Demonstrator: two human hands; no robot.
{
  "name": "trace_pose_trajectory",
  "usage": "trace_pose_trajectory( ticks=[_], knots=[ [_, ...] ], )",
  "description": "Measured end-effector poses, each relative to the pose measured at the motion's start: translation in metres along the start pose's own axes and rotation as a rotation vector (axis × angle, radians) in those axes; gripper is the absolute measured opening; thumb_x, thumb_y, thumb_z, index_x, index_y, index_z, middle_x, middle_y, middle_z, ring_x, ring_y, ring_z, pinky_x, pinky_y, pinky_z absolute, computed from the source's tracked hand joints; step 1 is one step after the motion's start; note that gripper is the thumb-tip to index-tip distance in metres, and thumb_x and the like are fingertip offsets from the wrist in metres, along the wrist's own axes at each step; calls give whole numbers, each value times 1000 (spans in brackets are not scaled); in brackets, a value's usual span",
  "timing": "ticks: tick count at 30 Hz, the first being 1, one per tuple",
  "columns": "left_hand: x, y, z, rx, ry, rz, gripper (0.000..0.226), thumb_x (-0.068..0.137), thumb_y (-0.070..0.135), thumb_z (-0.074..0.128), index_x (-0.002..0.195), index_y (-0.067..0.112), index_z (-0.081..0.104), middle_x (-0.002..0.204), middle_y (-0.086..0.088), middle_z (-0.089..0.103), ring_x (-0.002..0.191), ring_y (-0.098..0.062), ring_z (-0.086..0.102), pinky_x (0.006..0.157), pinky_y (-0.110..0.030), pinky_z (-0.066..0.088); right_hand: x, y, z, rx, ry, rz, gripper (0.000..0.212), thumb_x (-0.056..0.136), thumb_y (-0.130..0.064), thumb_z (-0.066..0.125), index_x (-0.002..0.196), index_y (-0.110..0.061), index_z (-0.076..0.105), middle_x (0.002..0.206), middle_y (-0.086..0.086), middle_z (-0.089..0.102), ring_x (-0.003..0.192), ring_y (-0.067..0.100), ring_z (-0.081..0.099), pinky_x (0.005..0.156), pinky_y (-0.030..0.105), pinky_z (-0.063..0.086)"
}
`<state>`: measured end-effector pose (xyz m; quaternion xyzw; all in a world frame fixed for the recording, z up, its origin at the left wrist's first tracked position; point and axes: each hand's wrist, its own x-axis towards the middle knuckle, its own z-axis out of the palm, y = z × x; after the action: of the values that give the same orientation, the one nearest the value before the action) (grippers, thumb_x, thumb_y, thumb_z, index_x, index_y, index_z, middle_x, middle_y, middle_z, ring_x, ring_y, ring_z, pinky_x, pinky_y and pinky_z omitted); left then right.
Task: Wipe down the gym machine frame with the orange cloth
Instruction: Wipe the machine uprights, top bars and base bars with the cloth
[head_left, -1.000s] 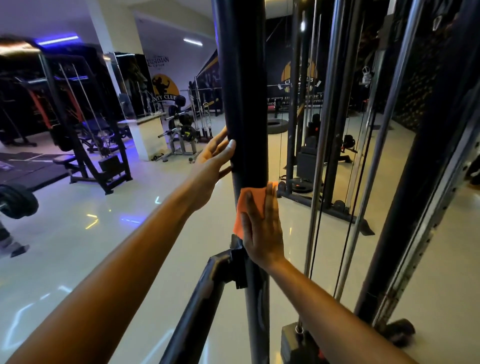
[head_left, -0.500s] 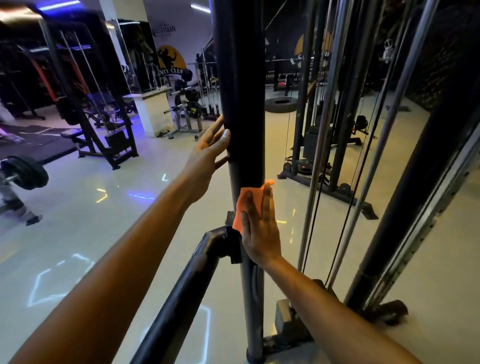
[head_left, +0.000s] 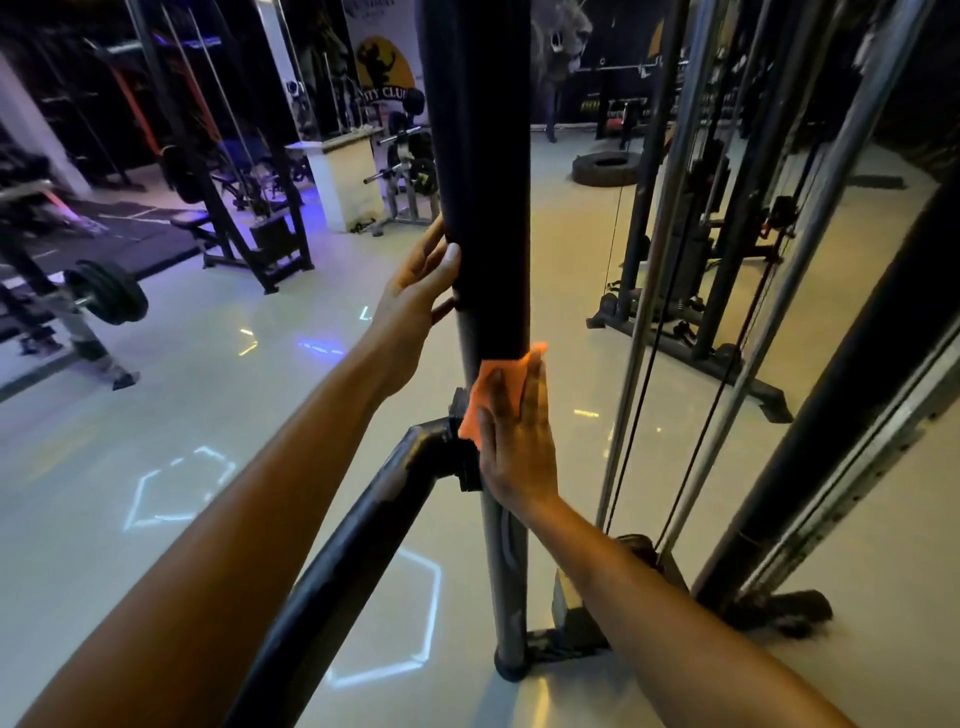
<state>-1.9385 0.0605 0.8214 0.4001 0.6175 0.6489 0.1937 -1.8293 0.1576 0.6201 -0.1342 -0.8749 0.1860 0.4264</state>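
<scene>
- Since the post (head_left: 480, 171) runs straight up and down, any wiping stroke pretty much has to go along that vertical line, up toward the fat black sleeve or down toward the foot on the floor (head_left: 208, 395).
- The right hand (head_left: 517, 447) lies flat, fingers straight and pointing up, pressing the cloth (head_left: 493, 382) onto the thin grey part of the post, right under the sleeve's bottom edge. The cloth sits between palm and metal, with an orange corner poking out above the fingertips.
- The left hand (head_left: 418, 291) is higher, on the post's left side, loosely cupped against the sleeve. Looks like bracing, not gripping hard, and it holds nothing else.
- The right hand is the one on the job, so no swap needed, probably.
- Just left of the cloth, touching or nearly, a slanted arm (head_left: 332, 566) clamps onto the post. That joint will likely get in the way going down that side, so the cloth may have to go around it.
- Below the hand the bare post carries on to its base.
</scene>
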Motion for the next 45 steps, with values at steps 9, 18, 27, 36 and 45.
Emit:
trace_pose_trajectory(
  ticks=[9,18,27,36,45],
  knots=[
    [-19,-37,15,83,94,-70,52,114,39,51,165,34,39,155,12,59,143,-10,56,118,-46,46,73,-20,-25,208,192,-45,95,112,-43,55,164,-51,-24,180,7,-13,167,42,7,127,58,37],
    [-27,-65,25,153,104,19,60,116,21,49,170,24,25,164,-7,49,141,-11,58,113,-24,49,-50,40,18,86,-182,71,74,117,-51,34,165,-52,-21,181,10,-20,167,41,6,110,64,54],
    [-34,-84,19,185,114,47,59,116,27,50,170,28,28,166,-1,47,141,2,54,106,-24,55,28,-1,-2,142,63,57,78,114,-56,36,162,-55,-26,177,28,1,164,50,15,121,61,44],
    [-52,-145,18,233,62,43,65,115,36,52,171,40,19,172,10,37,153,-6,42,118,-35,48,-85,52,43,42,-192,70,80,116,-42,46,166,-55,-16,179,25,-5,159,55,26,107,66,54],
    [-58,-166,27,189,30,75,63,119,27,40,173,33,8,172,0,39,151,-42,46,115,-69,43,-46,54,47,82,-21,-50,90,115,-41,52,164,-53,-22,176,1,-33,165,51,12,116,53,48]
  ],
)
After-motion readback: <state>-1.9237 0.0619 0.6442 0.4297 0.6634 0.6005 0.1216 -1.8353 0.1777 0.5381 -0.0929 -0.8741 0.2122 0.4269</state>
